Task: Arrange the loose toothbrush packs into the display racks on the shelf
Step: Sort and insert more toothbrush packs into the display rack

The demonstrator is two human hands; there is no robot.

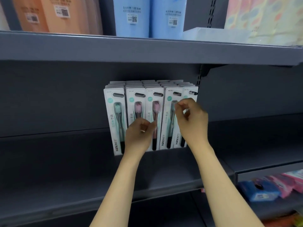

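Two blue bottles above, wipes packets lower right

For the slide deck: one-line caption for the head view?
Both hands, left and right, straighten upright toothbrush packs on a grey shelf.

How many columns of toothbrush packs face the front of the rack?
5: the leftmost pack, second, middle, fourth and rightmost, which is partly hidden by the right hand. More packs stand behind each.
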